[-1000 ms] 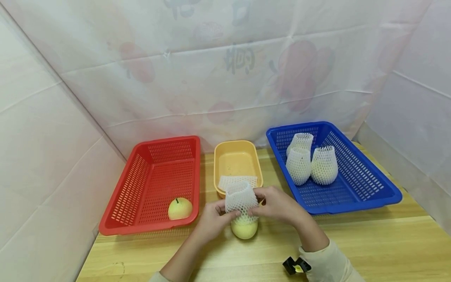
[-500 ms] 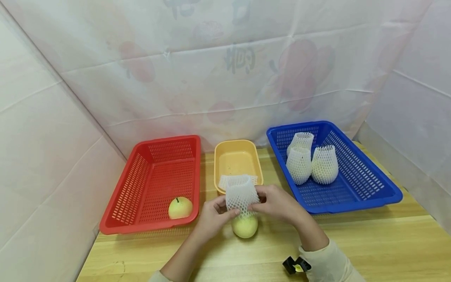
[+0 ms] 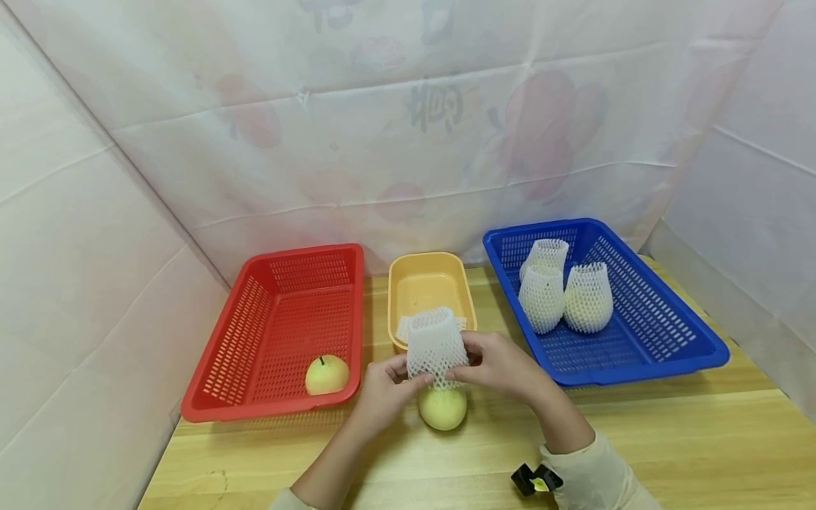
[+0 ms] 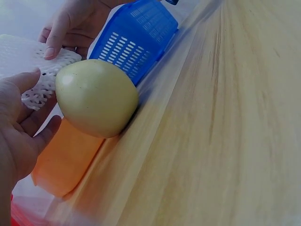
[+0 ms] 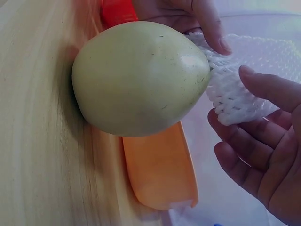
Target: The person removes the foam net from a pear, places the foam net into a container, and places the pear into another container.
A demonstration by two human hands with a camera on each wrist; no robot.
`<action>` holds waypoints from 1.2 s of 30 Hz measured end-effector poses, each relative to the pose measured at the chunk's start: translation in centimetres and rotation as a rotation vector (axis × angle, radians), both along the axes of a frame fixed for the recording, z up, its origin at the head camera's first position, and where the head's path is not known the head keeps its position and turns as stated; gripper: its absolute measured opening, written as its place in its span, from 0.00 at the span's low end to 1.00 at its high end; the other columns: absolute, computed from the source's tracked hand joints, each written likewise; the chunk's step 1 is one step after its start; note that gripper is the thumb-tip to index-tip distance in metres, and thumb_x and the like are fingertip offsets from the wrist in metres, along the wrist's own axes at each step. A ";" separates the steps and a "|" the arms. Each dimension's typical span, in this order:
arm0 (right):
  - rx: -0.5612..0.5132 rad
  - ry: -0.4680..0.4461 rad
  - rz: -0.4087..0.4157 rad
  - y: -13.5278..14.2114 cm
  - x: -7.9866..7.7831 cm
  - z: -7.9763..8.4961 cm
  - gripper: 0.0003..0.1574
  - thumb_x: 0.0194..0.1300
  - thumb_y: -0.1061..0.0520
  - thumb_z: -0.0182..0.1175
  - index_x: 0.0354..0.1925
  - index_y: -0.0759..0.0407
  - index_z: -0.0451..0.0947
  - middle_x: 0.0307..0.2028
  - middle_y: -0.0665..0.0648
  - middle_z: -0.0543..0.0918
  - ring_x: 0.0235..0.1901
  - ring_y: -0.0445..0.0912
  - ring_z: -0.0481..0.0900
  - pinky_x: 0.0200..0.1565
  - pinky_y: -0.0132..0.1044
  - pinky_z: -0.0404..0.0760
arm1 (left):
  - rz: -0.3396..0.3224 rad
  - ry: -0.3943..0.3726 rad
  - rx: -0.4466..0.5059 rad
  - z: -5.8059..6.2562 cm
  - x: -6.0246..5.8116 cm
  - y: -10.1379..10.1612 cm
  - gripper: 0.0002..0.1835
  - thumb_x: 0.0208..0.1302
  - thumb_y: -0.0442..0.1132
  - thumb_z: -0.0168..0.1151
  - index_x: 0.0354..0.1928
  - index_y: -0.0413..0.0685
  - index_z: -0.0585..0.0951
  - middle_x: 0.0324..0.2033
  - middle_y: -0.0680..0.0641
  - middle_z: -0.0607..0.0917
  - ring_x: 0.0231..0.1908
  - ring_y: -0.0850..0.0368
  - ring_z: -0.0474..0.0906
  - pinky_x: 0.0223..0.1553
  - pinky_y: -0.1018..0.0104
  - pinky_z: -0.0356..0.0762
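Note:
In the head view, a yellow-green pear (image 3: 443,409) sits on the table in front of the yellow tray. A white foam net sleeve (image 3: 436,343) stands over its top, its upper mouth wide. My left hand (image 3: 384,393) pinches the sleeve's lower edge from the left, thumb in front. From the right, my right hand (image 3: 500,365) pinches the same edge between thumb and fingers. Both wrist views show the pear (image 4: 96,99) bare over most of its surface, with the sleeve (image 5: 240,94) at its narrower end. The sleeve's inside is hidden.
A red basket (image 3: 274,411) on the left holds another pear (image 3: 327,375). The yellow tray (image 3: 430,263) behind my hands contains flat foam netting (image 3: 403,327). On the right, a blue basket (image 3: 663,368) holds three net-covered fruits (image 3: 588,301). A black clip-like object (image 3: 535,480) is by the right sleeve.
Both hands have moved the foam net sleeve slightly up and away, so more of the pear shows below it. The baskets and their contents stay as they were.

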State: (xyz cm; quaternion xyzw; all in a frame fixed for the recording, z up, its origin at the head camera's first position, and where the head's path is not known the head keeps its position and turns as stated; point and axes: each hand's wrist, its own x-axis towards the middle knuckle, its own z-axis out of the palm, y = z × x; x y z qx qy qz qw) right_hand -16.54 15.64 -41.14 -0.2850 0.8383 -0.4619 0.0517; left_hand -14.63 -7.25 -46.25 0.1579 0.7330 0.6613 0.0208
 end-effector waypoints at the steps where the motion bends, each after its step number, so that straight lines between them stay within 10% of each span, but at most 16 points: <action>1: -0.008 -0.004 0.005 0.0 0.0 0.0 0.19 0.57 0.54 0.73 0.45 0.57 0.81 0.37 0.51 0.87 0.34 0.38 0.83 0.35 0.33 0.85 | 0.007 -0.004 0.008 0.0 0.0 0.0 0.16 0.57 0.38 0.72 0.47 0.40 0.85 0.40 0.42 0.89 0.38 0.57 0.87 0.41 0.65 0.85; 13: -0.085 -0.042 0.021 0.1 0.1 0.3 0.33 0.65 0.52 0.66 0.66 0.55 0.69 0.39 0.52 0.87 0.37 0.42 0.85 0.38 0.35 0.85 | 0.019 -0.063 0.155 0.2 -0.1 0.1 0.19 0.60 0.37 0.70 0.52 0.35 0.82 0.43 0.38 0.88 0.42 0.53 0.87 0.44 0.62 0.85; 22: -0.128 0.017 -0.068 -0.3 -0.2 -0.1 0.26 0.65 0.57 0.65 0.60 0.55 0.73 0.29 0.50 0.83 0.24 0.39 0.74 0.24 0.31 0.75 | 0.040 -0.050 0.181 0.8 -0.2 0.5 0.21 0.62 0.36 0.69 0.56 0.37 0.79 0.46 0.37 0.87 0.45 0.54 0.86 0.47 0.63 0.84; 36: -0.220 0.105 -0.256 -1.3 -1.2 0.0 0.33 0.63 0.54 0.68 0.64 0.54 0.70 0.31 0.53 0.82 0.27 0.42 0.78 0.28 0.32 0.79 | 0.238 -0.055 0.222 2.7 -2.4 2.3 0.17 0.66 0.44 0.65 0.50 0.39 0.83 0.37 0.39 0.89 0.33 0.58 0.86 0.36 0.65 0.86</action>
